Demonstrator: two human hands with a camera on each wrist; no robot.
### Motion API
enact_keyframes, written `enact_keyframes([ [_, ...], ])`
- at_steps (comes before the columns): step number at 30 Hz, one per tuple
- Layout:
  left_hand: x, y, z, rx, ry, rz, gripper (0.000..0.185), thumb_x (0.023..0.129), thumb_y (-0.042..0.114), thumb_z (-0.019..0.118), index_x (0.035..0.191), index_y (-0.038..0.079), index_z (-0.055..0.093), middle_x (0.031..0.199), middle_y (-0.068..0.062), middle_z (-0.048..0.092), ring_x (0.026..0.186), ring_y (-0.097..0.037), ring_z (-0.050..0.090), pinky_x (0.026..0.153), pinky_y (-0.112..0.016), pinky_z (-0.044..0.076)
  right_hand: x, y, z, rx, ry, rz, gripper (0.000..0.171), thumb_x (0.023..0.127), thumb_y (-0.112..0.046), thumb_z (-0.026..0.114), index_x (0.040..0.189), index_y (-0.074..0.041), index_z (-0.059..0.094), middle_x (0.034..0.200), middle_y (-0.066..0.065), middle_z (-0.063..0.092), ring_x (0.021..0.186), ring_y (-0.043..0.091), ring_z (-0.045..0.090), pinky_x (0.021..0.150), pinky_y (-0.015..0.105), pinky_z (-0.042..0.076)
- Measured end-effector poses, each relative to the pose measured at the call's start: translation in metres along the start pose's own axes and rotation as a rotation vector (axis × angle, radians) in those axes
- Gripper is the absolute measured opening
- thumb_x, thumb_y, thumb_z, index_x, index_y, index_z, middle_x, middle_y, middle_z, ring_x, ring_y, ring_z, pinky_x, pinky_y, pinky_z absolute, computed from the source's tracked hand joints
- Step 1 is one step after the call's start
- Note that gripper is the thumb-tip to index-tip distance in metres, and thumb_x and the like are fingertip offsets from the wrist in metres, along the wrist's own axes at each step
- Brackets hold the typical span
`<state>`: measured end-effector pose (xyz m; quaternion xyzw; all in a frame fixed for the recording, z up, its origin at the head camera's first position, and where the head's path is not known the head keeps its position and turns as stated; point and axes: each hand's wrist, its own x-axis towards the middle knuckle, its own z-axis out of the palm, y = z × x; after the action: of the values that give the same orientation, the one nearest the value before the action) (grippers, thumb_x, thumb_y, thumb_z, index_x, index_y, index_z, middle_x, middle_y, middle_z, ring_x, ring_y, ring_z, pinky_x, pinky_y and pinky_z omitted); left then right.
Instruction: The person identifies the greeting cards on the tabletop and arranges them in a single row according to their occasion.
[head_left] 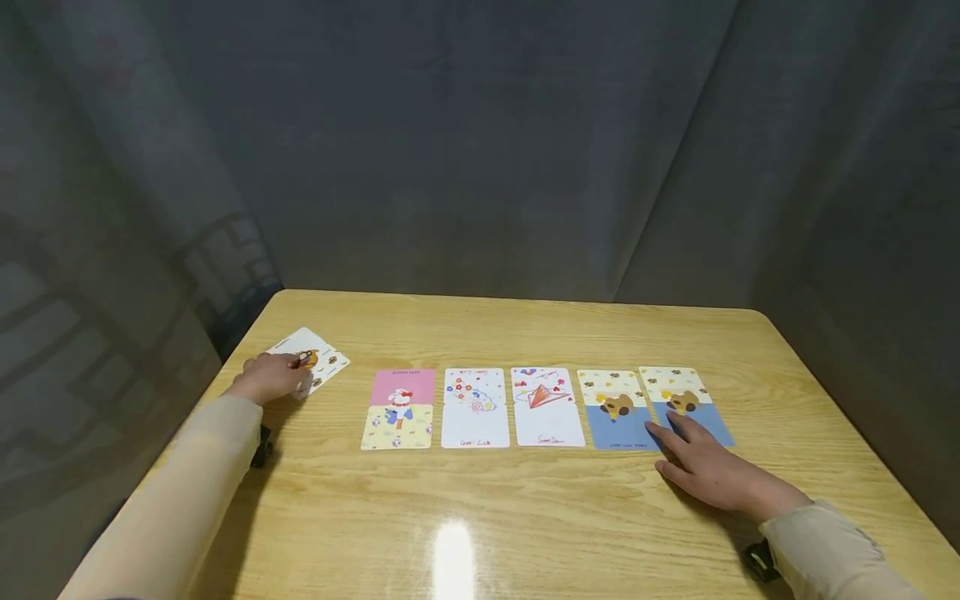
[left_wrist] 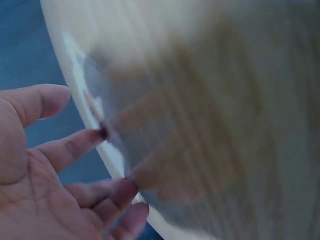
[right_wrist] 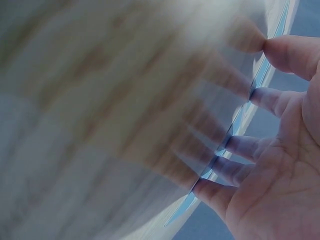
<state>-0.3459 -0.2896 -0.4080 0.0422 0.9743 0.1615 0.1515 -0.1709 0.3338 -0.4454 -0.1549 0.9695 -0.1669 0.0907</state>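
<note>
At the far left of the table, my left hand reaches over a white card with a brown animal print, hiding part of it. In the left wrist view its fingertips touch a white card's surface while the thumb stands off. To the right, my right hand rests with spread fingers on the rightmost blue-and-cream dog card. Its forefinger reaches the edge of a matching dog card beside it. The right wrist view shows the right fingertips touching down along a card's edge.
Left of the dog cards lie a paper-plane card, a flower-and-cloud card and a pink-and-yellow card, all in one row. The wooden table ends in front of a dark grey curtain.
</note>
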Motion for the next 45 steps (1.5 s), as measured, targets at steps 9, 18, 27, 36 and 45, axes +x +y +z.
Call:
enact_keyframes([
  [9,-0.003,-0.004,0.003,-0.131,0.084,-0.176,0.095,0.096,0.047,0.062,0.143,-0.025,0.024,0.132,-0.054,0.031,0.118,-0.067,0.037,0.092,-0.071,0.038,0.0,0.002,0.002,0.013,-0.007,-0.006,0.059,0.104,-0.026,0.064,0.15,0.007,0.045,0.151,0.043,0.026,0.135,0.066,0.028,0.098,0.074,0.037],
  [18,0.005,0.008,-0.003,-0.192,0.055,-0.209,0.122,0.081,0.045,0.08,0.153,-0.019,0.004,0.134,-0.056,0.018,0.123,-0.073,0.025,0.089,-0.071,0.039,-0.001,0.004,-0.001,-0.006,0.021,-0.017,0.059,0.104,-0.025,0.064,0.149,0.007,0.045,0.15,0.043,0.026,0.135,0.067,0.029,0.099,0.075,0.036],
  [27,-0.003,0.007,-0.001,-0.209,-0.005,-0.213,0.124,0.081,0.043,0.081,0.153,-0.019,0.0,0.135,-0.057,0.012,0.123,-0.071,0.026,0.092,-0.07,0.039,0.0,0.004,0.002,-0.003,0.017,-0.033,0.058,0.103,-0.024,0.064,0.148,0.007,0.046,0.149,0.044,0.027,0.134,0.067,0.03,0.099,0.074,0.036],
  [36,-0.007,0.005,0.002,-0.212,0.048,-0.199,0.127,0.081,0.044,0.084,0.154,-0.018,0.002,0.132,-0.058,0.017,0.121,-0.072,0.03,0.092,-0.071,0.039,0.0,0.003,0.002,0.003,0.008,-0.022,0.059,0.104,-0.024,0.064,0.149,0.007,0.045,0.151,0.043,0.026,0.135,0.067,0.028,0.099,0.074,0.036],
  [45,-0.002,0.001,-0.002,-0.229,0.131,-0.142,0.117,0.087,0.037,0.079,0.156,-0.015,0.0,0.141,-0.051,0.032,0.126,-0.069,0.032,0.1,-0.069,0.037,0.0,0.002,0.002,-0.004,0.007,-0.006,0.059,0.103,-0.025,0.064,0.149,0.006,0.045,0.151,0.043,0.026,0.135,0.066,0.028,0.099,0.074,0.036],
])
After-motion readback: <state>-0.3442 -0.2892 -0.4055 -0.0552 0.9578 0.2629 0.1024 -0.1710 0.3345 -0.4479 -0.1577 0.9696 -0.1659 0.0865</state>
